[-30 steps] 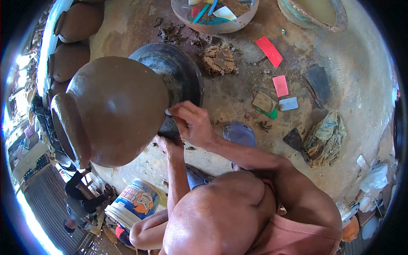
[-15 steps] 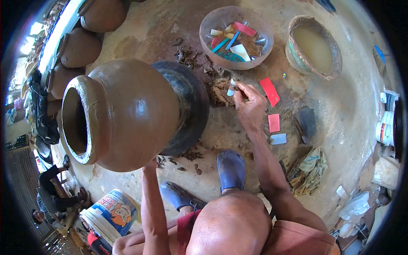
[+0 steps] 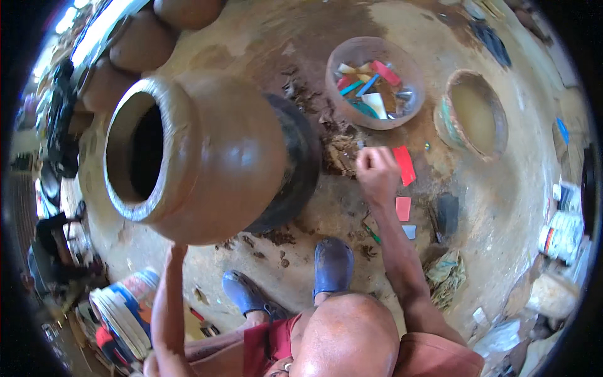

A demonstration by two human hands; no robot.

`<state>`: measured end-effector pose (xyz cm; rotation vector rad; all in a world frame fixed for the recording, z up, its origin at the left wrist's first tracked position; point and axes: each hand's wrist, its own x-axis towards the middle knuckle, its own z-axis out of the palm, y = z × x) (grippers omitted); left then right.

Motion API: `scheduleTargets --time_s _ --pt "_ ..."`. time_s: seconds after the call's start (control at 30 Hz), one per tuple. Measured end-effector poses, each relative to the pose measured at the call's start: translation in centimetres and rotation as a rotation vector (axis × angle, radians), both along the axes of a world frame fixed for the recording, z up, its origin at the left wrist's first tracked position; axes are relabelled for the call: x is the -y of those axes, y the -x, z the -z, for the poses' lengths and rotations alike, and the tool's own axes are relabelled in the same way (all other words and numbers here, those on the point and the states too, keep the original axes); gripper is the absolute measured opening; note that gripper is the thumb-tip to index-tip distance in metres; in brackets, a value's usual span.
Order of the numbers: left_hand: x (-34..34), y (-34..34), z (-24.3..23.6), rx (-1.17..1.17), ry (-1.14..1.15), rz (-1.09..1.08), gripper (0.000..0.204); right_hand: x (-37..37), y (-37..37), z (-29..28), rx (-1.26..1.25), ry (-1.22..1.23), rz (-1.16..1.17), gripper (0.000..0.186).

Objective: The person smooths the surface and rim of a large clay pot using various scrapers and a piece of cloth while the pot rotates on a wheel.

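Note:
A large brown clay pot (image 3: 229, 163) with a wide pale rim leans with its mouth facing left, over a black round base (image 3: 301, 163). My left hand (image 3: 178, 250) is at the pot's lower side, its fingers mostly hidden behind the pot. My right hand (image 3: 377, 166) is curled closed beside a lump of wet clay (image 3: 339, 154); whatever is in it is hidden. Near it on the floor lie a red strip (image 3: 407, 169), a pink piece (image 3: 402, 208) and a small pale blue piece (image 3: 409, 231).
A translucent tub (image 3: 336, 81) of scrapers and a basin (image 3: 446, 125) of murky water stand beyond my right hand. Brown pots (image 3: 141, 44) line the upper left. A bucket (image 3: 119, 314) stands at lower left, near another person (image 3: 47, 245). A crumpled rag (image 3: 445, 276) lies at right.
My right hand has left the pot's side and moved right and up, turning closed; the white scraper seen in it is now hidden. The pot's mouth shows more as the view shifts.

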<state>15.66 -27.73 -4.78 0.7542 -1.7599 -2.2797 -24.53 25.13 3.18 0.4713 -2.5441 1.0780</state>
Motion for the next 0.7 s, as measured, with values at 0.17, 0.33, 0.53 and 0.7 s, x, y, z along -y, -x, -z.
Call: scheduleTargets --time_s 0.17,0.33,0.53,0.7 --pt "-6.2 7.2 -9.3 0.497 1.024 0.444 0.041 -1.3 -1.0 -3.8 0.026 0.1 0.038 0.009" --pt "-7.9 9.6 -18.8 0.933 0.631 0.457 0.05 0.7 -0.5 -2.6 -0.052 0.0 -0.024 0.009" --pt "-9.5 9.5 -23.9 1.034 0.602 0.679 0.065 0.1 -0.7 -4.9 0.146 0.148 0.061 0.008" --pt "-9.3 8.0 -24.0 0.944 0.562 0.519 0.062 -1.4 1.3 -1.4 0.466 0.359 -0.042 0.016"
